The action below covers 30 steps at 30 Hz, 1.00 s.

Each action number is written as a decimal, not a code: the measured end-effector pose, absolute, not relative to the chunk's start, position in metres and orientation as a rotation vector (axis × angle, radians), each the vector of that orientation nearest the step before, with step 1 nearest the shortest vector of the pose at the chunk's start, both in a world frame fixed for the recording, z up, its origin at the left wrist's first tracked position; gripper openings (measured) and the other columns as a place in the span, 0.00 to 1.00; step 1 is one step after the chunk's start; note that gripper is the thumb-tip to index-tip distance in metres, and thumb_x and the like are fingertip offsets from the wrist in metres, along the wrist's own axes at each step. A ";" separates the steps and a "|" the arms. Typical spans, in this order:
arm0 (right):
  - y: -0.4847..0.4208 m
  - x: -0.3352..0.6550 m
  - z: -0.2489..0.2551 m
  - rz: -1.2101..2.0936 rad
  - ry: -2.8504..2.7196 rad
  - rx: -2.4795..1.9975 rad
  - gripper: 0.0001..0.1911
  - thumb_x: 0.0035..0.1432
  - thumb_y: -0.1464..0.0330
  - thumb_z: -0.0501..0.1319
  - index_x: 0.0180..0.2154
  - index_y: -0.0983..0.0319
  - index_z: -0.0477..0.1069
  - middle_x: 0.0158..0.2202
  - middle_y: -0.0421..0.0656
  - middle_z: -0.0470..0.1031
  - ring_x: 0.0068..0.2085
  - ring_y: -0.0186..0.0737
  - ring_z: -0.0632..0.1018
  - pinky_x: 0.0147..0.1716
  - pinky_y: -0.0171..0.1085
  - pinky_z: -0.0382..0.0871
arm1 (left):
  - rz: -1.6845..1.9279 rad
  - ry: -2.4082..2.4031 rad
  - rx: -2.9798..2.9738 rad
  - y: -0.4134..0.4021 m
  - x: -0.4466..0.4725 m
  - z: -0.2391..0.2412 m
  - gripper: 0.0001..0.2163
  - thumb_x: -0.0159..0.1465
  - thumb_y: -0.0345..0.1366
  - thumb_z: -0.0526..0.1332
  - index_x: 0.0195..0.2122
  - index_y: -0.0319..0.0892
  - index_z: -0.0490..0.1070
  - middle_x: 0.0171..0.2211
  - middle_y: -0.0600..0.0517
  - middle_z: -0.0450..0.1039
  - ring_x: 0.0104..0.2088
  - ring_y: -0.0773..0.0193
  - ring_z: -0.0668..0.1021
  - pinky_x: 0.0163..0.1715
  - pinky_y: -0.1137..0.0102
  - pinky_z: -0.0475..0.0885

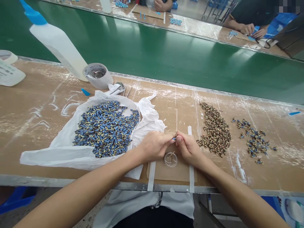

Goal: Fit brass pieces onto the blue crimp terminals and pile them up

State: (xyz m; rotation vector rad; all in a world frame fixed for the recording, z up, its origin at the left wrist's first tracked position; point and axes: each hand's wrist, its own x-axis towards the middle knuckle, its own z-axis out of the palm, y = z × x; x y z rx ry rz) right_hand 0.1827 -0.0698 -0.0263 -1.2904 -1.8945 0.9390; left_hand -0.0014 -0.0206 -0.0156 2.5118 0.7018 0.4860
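My left hand and my right hand meet over the cardboard, fingertips pinched together. Between them shows a tiny blue piece, mostly covered by the fingers. Just below sits a small clear round dish with a thin stick leaning in it. To the left, a heap of small blue and yellow pieces lies on a white plastic bag. Right of my right hand is a pile of small brown and cream pieces. Farther right are scattered blue and dark pieces.
A white bottle with a blue nozzle stands behind the bag, beside a tape roll. Crumpled white paper lies near my left hand. A green belt crosses behind; co-workers' hands are on the far side.
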 end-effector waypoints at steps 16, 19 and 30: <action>-0.070 0.189 -0.024 1.053 -1.830 -1.250 0.19 0.71 0.61 0.44 0.28 0.60 0.60 0.19 0.37 0.64 0.21 0.33 0.66 0.23 0.33 0.59 | 0.492 0.666 2.404 -0.017 0.000 -0.016 0.14 0.69 0.35 0.47 0.31 0.40 0.68 0.26 0.52 0.71 0.25 0.66 0.72 0.28 0.72 0.63; -0.071 0.187 -0.023 0.993 -1.868 -1.279 0.19 0.71 0.62 0.44 0.27 0.59 0.59 0.20 0.37 0.62 0.22 0.34 0.66 0.24 0.33 0.58 | 0.496 0.657 2.424 -0.017 0.000 -0.016 0.13 0.69 0.34 0.47 0.31 0.40 0.67 0.25 0.52 0.71 0.25 0.66 0.72 0.26 0.72 0.62; -0.074 0.182 -0.020 0.811 -2.094 -1.311 0.16 0.70 0.64 0.44 0.28 0.60 0.57 0.24 0.39 0.62 0.26 0.36 0.64 0.27 0.35 0.55 | 0.413 0.685 2.611 -0.021 -0.001 -0.020 0.13 0.66 0.36 0.48 0.26 0.41 0.64 0.19 0.52 0.67 0.20 0.64 0.69 0.21 0.70 0.56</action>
